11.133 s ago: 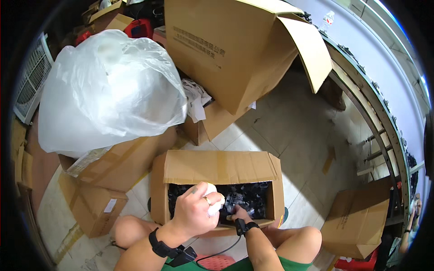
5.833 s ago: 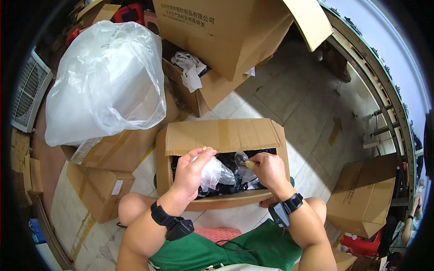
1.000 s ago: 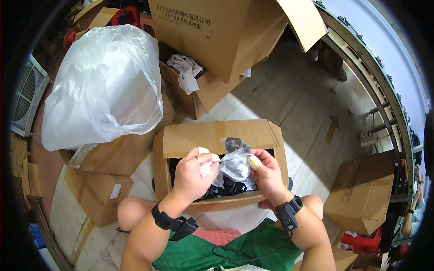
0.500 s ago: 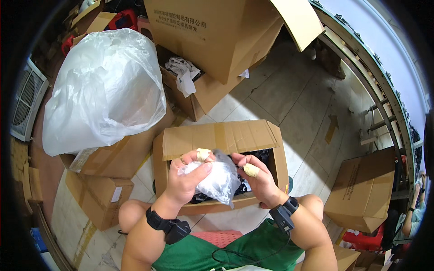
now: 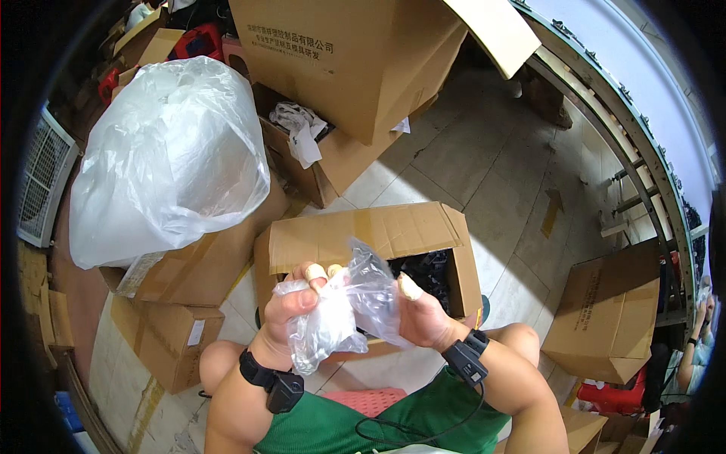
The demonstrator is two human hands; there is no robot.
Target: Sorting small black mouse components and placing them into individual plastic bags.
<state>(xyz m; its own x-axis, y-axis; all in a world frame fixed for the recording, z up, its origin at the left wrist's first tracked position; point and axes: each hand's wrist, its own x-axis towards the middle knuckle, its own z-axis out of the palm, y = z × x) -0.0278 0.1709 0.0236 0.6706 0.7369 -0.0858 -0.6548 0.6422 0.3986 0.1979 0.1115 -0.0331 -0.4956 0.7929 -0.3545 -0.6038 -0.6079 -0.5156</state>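
Above the near side of an open carton (image 5: 465,265), I hold a small clear plastic bag (image 5: 374,295) with something white bunched inside its left part. My left hand (image 5: 291,306) is closed round that bulging part, its fingertips pinching the film near the top. The loose film spreads toward my right hand (image 5: 425,318), which grips its right side; the fingers are mostly hidden, and the thumb shows. Pale yellow wraps cover some fingertips on both hands. Inside the carton lie dark pieces (image 5: 431,272), too jumbled to make out.
A big translucent plastic bag (image 5: 170,159) tops a carton at the left. Tall cartons (image 5: 348,60) stand ahead, and white crumpled material (image 5: 299,129) sticks out of one. Another carton (image 5: 605,310) is at the right, under a long table (image 5: 665,113). A person's arm (image 5: 699,333) shows at the right edge.
The bag has moved slightly left and been turned, its film now spread out between my hands. My right hand has come onto the film from beside it.
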